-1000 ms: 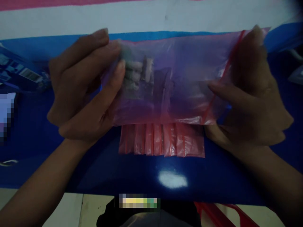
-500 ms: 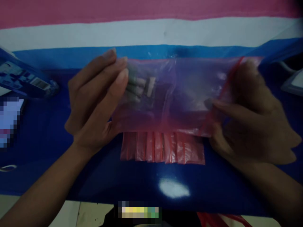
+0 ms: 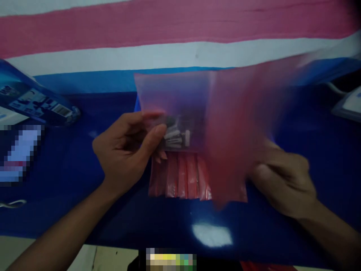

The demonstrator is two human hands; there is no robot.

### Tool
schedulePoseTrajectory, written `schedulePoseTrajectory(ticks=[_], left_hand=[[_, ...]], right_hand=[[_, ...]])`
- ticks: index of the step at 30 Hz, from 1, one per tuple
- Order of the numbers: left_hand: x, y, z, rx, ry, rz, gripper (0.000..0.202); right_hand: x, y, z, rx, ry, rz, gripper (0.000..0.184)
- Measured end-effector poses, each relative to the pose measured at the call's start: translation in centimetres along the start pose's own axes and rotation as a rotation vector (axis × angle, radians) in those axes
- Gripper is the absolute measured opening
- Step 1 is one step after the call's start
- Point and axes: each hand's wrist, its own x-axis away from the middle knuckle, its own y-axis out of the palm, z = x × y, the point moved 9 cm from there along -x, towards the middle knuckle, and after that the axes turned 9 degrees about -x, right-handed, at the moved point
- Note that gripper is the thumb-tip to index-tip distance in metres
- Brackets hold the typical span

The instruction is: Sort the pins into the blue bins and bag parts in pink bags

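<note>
My left hand (image 3: 126, 150) pinches the lower left part of a translucent pink zip bag (image 3: 180, 98), thumb over small grey pieces (image 3: 176, 137) inside it. My right hand (image 3: 284, 180) is closed on the bag's right part, which is smeared by motion. Under the bag, a row of several small red bags (image 3: 183, 177) lies overlapped on the glossy blue table (image 3: 84, 203).
A blue printed pack (image 3: 36, 103) with a barcode lies at the far left. A pale object (image 3: 348, 103) sits at the right edge. Behind the table hangs a pink, white and blue striped surface (image 3: 169, 34). The table's near edge runs along the bottom.
The bag came down toward the table and its right part swung and blurred. Both hands dropped lower; the left hand shifted from the bag's side to its lower left corner.
</note>
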Motion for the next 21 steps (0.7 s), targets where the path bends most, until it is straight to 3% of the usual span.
schedulePoseTrajectory(ticks=[2,4,6,9,12,13,17,19,21], left_hand=[[0.5,1.4,0.6,0.078,0.011,-0.114,0.017],[1.0,2.4,0.6,0.188,-0.027,-0.213,0.043],[1.1,2.5,-0.1,0.208,-0.103,-0.248,0.054],[-0.1,0.2,-1.4,-0.014,-0.139,-0.084,0.051],[-1.5,-3.3,-2.0,-0.24,-0.04,0.178,0.053],[-1.9,-3.8,-2.2,-0.332,0.003,0.197,0.052],[-2.5,-2.4,-4.2,-0.682,0.071,-0.02,0.019],[-2.3,-1.9,-4.3,-0.763,0.149,-0.054,0.017],[-2.0,-1.3,-3.5,-0.808,0.273,-0.076,0.021]], right_hand=[[-0.1,0.8,-0.2,-0.049,0.053,-0.05,0.045],[0.1,1.1,-0.1,-0.044,0.078,-0.042,0.057],[0.4,1.5,-0.3,-0.033,0.055,-0.06,0.067],[0.8,1.7,0.0,-0.089,0.035,-0.057,0.075],[1.0,0.2,0.8,-0.116,0.069,0.12,0.062],[1.1,-0.5,0.9,-0.101,0.063,0.195,0.056],[1.1,-2.0,1.0,0.043,0.054,0.331,0.044],[0.9,-2.1,0.8,0.135,0.039,0.295,0.042],[0.7,-1.6,-0.4,0.221,-0.093,0.211,0.039]])
